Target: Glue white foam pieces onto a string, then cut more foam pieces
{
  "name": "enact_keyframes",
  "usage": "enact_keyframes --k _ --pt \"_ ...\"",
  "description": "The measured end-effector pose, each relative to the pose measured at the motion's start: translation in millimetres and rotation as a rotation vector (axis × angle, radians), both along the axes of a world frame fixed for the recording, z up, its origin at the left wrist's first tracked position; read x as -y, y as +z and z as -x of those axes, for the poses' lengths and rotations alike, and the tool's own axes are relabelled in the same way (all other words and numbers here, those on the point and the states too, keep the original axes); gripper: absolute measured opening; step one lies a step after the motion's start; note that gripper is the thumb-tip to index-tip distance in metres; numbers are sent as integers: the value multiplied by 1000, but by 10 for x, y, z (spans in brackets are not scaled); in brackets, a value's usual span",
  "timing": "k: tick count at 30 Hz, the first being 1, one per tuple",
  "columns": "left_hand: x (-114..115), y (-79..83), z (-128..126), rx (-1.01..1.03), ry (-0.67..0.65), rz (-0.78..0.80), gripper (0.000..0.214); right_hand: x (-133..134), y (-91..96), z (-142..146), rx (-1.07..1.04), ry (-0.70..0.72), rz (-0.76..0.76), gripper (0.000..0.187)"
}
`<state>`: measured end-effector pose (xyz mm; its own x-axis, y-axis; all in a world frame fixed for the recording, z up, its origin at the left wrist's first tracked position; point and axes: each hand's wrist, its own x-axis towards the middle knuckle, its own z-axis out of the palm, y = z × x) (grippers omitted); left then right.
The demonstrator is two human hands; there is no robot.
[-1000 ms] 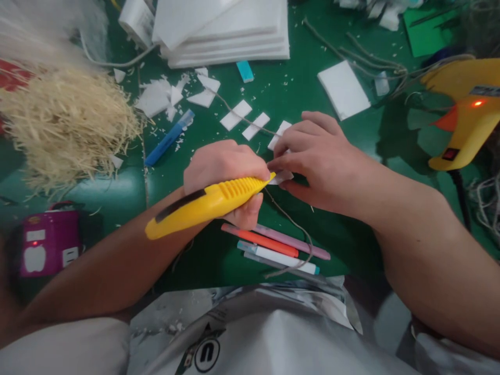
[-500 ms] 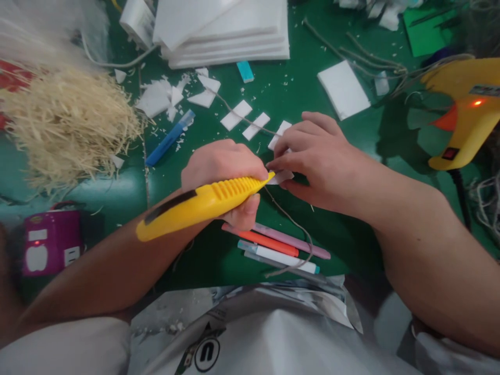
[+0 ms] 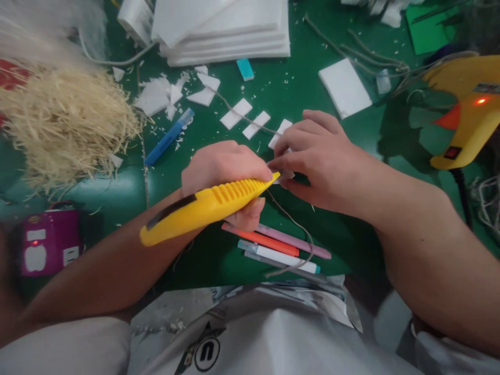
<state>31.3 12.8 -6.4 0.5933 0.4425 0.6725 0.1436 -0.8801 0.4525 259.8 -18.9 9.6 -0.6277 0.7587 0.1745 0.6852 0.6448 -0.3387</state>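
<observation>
Head view: left hand (image 3: pixel 224 165) wrapped around a yellow cutter (image 3: pixel 207 208), its nose at a small white piece (image 3: pixel 288 176); right hand (image 3: pixel 316 156) narrowly bent over that piece at the green table (image 3: pixel 351 245). From where I stand, best practice seems: pin it flat, fingertips off the cutting line, strokes light, string (image 3: pixel 291 219) spared.

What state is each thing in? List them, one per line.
Yellow utility knife: gripped; blade extent unclear
Left hand: closed around the knife
Right hand: curled, touching a small white piece
Glue gun: indicator lit
Purple socket box: lit red
White foam sheets: stacked
Front pens: lying side by side
Straw shavings: heaped
</observation>
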Motion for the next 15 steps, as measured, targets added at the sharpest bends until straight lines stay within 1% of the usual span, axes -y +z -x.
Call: enact_keyframes --k 3,6,12,15 --pt "10 46 -28 78 -42 -71 39 11 1 11 1 0 -6 23" --pt "5 77 -51 55 -50 -74 38 20 2 18 -5 -7 -13 22" --pt "-62 51 -54 79 -94 -105 34 5 16 12 14 -4 13 24" --pt "-83 48 -59 96 -139 -128 31 -2 35 18 29 5 25 25"
